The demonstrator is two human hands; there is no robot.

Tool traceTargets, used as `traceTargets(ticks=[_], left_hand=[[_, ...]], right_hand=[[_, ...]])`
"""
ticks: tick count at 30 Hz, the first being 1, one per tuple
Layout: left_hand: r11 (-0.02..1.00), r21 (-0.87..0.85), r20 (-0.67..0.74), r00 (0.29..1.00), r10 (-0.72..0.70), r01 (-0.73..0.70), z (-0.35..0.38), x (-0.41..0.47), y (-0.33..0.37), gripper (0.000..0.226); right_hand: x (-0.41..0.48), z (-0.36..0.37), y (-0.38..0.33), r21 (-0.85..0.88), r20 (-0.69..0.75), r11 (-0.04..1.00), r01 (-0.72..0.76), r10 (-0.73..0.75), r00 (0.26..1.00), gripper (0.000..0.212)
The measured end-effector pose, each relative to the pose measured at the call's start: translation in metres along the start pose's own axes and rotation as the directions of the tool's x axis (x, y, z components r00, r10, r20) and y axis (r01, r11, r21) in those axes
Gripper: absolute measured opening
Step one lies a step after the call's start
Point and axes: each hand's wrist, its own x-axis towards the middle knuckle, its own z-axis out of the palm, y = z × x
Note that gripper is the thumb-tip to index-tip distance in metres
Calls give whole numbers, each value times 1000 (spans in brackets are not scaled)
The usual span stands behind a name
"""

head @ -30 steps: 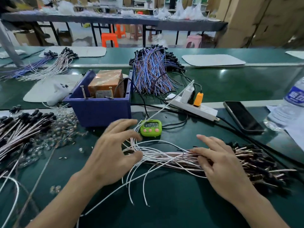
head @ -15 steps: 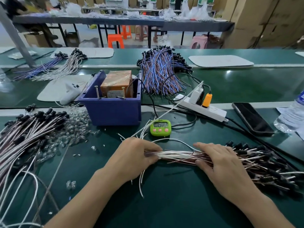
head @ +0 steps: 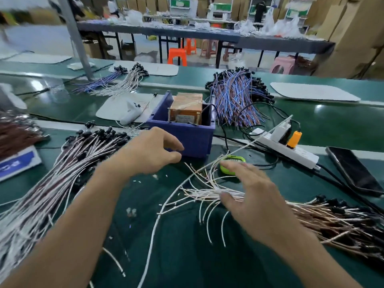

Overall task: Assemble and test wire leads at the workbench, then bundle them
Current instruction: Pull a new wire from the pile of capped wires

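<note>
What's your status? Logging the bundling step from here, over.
Left hand open, clear of the wires, by the blue bin. Right hand flat on the wire bundle, loose ends fanned out. Green timer just behind, partly hidden by fingers.

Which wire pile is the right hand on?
The white-and-brown pile at front right: the right hand rests on its fanned white ends. The left pile and the blue-striped pile beyond the blue bin lie away from it.
</note>
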Motion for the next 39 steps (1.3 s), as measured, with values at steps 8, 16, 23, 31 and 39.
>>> traceTargets(ticks=[8, 16, 23, 31, 39], left_hand=[[915, 230, -134, 942, -308, 332, -62, -81, -77, 14], [871, 53, -241, 853, -464, 489, -78, -154, -134, 23], [900, 31, -224, 881, -418, 435, -43, -151, -127, 21], [929, 132, -280, 912, -300, 346, -28, -140, -128, 57], [948, 170, -379, 906, -189, 269, -9, -131, -113, 48]], right_hand=[[84, 86, -133, 157, 395, 960, 230, -274, 877, 46], [112, 136, -191, 179, 575, 918, 352, -389, 720, 57], [132, 149, -196, 59, 401, 934, 352, -345, 849, 49], [153, 146, -193, -22, 421, 843, 537, -479, 770, 24], [150, 140, -183, -62, 330, 784, 618, -568, 754, 19]])
